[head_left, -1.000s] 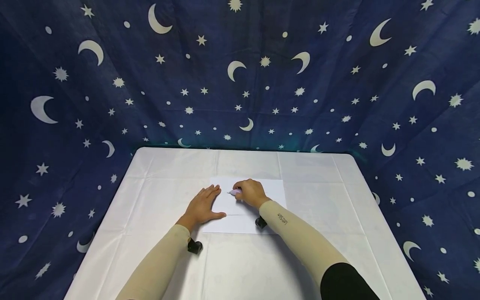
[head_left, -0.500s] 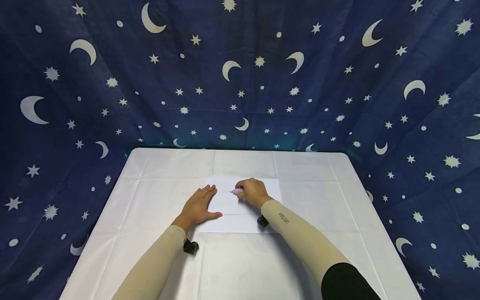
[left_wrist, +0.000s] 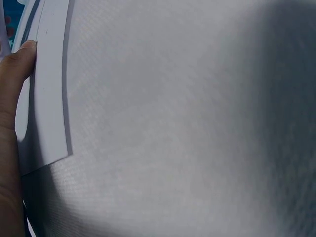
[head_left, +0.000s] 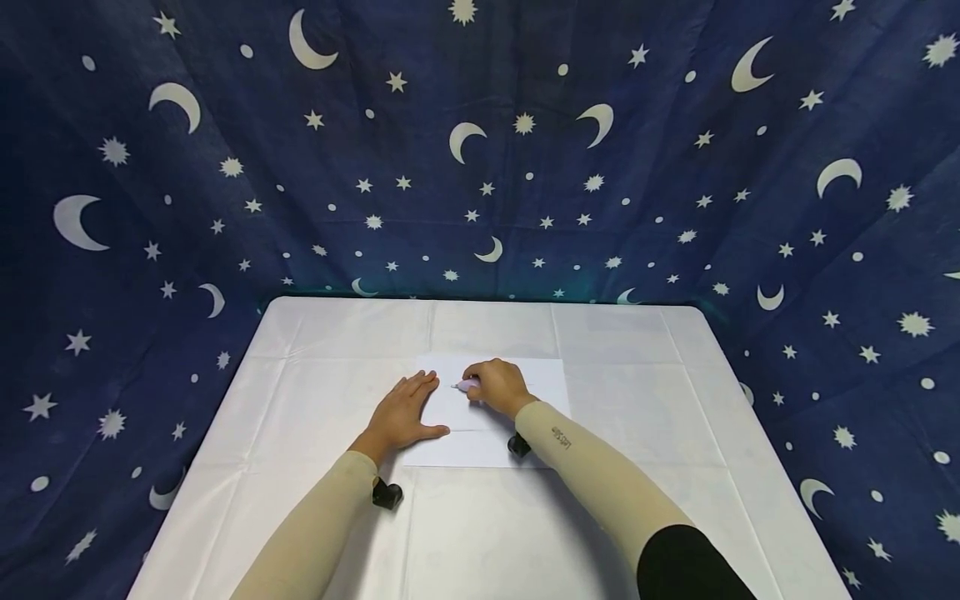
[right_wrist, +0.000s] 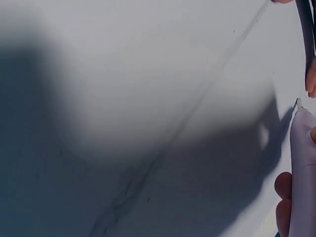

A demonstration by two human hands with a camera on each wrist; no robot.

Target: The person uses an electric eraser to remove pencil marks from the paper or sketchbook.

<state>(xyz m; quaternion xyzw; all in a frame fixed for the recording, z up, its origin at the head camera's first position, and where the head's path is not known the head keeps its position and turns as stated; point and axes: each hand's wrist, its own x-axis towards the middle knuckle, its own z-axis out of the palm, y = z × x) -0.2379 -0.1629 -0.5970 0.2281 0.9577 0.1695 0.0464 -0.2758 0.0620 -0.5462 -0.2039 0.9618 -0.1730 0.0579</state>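
Note:
A white sheet of paper [head_left: 468, 450] lies on the white-covered table, with a crease line running across it. My left hand [head_left: 401, 414] rests flat on the paper's left side, fingers straight and thumb spread. In the left wrist view the thumb [left_wrist: 15, 74] presses near the paper's edge. My right hand [head_left: 501, 385] grips a lilac utility knife [right_wrist: 303, 148] over the upper part of the sheet. Its small metal blade tip [right_wrist: 298, 102] points left, right at the paper and close to the left fingertips. A faint line runs across the sheet in the right wrist view.
The white tablecloth [head_left: 637, 400] has fold lines and surrounds the sheet. A dark blue curtain [head_left: 420, 133] with moons and stars hangs behind the table and along both sides. Black cameras are strapped at both wrists.
My right hand moved the knife slightly right along the paper, then back left toward the left fingertips. The left hand stays in place on the sheet. The head view shifted a little.

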